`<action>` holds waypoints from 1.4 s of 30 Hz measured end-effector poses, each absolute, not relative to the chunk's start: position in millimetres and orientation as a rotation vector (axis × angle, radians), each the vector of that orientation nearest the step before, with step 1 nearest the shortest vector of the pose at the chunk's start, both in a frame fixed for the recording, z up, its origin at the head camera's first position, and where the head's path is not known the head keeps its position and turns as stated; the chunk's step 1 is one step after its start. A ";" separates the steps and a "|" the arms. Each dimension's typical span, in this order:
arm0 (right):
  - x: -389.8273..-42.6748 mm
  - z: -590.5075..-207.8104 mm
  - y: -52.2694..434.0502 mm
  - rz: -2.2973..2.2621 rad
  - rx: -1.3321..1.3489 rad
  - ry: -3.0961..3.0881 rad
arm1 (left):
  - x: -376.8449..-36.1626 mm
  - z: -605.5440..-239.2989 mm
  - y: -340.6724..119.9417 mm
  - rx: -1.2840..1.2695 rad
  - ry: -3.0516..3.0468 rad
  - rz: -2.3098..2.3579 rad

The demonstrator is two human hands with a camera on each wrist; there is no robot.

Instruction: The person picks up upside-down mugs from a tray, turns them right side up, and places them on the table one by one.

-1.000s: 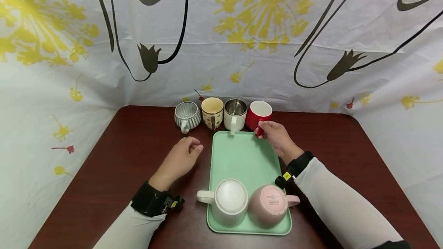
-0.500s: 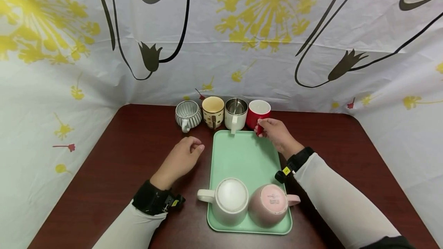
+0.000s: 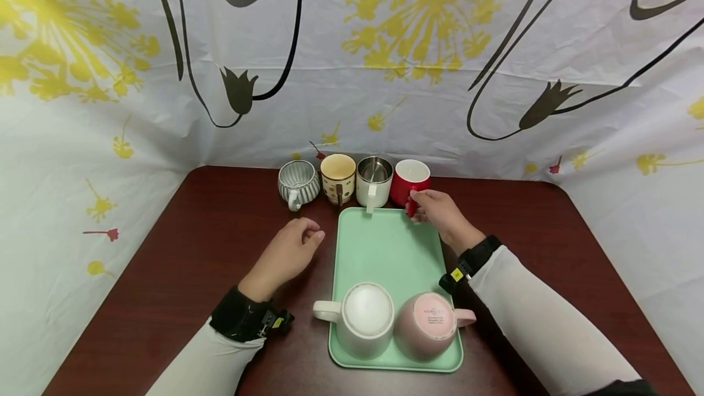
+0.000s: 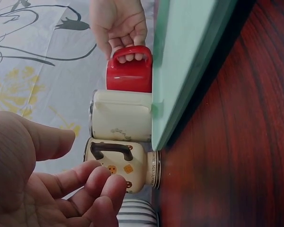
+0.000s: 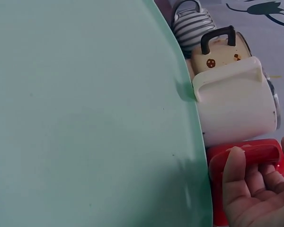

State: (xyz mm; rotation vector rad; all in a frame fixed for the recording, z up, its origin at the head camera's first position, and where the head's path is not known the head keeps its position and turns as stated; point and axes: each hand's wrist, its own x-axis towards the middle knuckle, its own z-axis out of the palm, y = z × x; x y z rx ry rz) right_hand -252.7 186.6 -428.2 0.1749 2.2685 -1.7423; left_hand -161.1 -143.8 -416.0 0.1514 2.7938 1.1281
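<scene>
At the back of the table stands a red mug (image 3: 403,187) with a white inside, upright at the right end of a row. My right hand (image 3: 442,217) holds its handle; in the right wrist view the fingers (image 5: 235,172) curl through the red handle (image 5: 262,154). My left hand (image 3: 287,253) hangs loosely curled left of the green tray (image 3: 385,255), with nothing in it. Nearest beyond it are the grey striped cup (image 3: 297,183) and the cream mug with a brown handle (image 3: 332,190). A white mug with a steel inside (image 3: 363,191) stands beside the red one.
Two upside-down mugs sit on the near end of the tray: a white one (image 3: 367,316), handle left, and a pink one (image 3: 423,332), handle right. Both handles stick out past the tray's sides. A patterned cloth (image 3: 308,35) hangs right behind the row, around the dark wooden table (image 3: 203,249).
</scene>
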 end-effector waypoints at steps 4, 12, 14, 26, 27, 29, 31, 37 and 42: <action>-247.3 -425.8 194.9 -1.636 0.168 2.363 | -161.1 -415.7 -143.6 0.144 2.787 1.125; -221.3 -416.6 227.1 -1.550 0.090 2.547 | -161.0 -415.2 -141.9 0.140 2.778 1.126; -212.2 -413.8 234.7 -1.545 0.067 2.578 | -160.8 -414.9 -141.3 0.138 2.776 1.128; -147.3 -403.3 259.4 -1.531 -0.203 2.554 | -162.0 -416.8 -140.6 0.143 2.777 1.111; -142.2 -403.3 260.6 -1.543 -0.243 2.538 | -162.1 -416.9 -140.7 0.144 2.779 1.108; -133.4 -404.4 262.6 -1.569 -0.325 2.495 | -162.0 -416.8 -141.1 0.146 2.784 1.103; -125.7 -406.2 264.3 -1.597 -0.402 2.433 | -161.9 -416.4 -141.5 0.138 2.787 1.102; -106.4 -415.3 269.8 -1.594 -0.653 2.227 | -160.9 -415.4 -142.3 0.144 2.784 1.104; -98.7 -421.7 271.8 -1.574 -0.879 2.066 | -160.5 -416.5 -143.5 0.139 2.780 1.107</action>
